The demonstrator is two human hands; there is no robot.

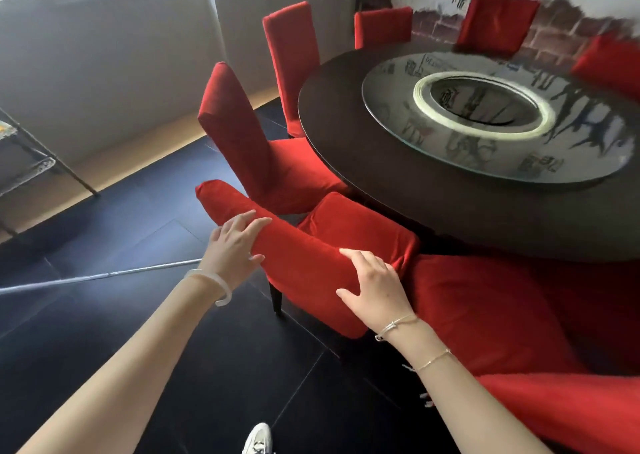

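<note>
A red-covered chair (304, 270) is seen in the near middle of the scene, its seat turned toward the round dark tabletop (346, 149) and its backrest leaning toward the camera. The top edge of the backrest is held by both hands. The left hand (235, 246) is placed on the left part of that edge: its fingers (258, 226) are bent over the top of the fabric, and the thumb is pressed against the near face. The right hand (375, 291) is set further right on the same edge, with its fingers (363, 258) curved over the top and the thumb laid on the near face, so the backrest is gripped between them. A pale bangle (212, 282) is worn on the left wrist and thin bracelets on the right.

Just beyond the held chair, a second red chair (242, 135) is drawn up to the tabletop, and a third (294, 59) stands further off. A glass turntable (398, 118) rests on the tabletop. Another red seat (502, 315) lies just right of the held chair. The floor (138, 218) is laid with dark tiles, and a white shoe (258, 439) is visible at the near edge.
</note>
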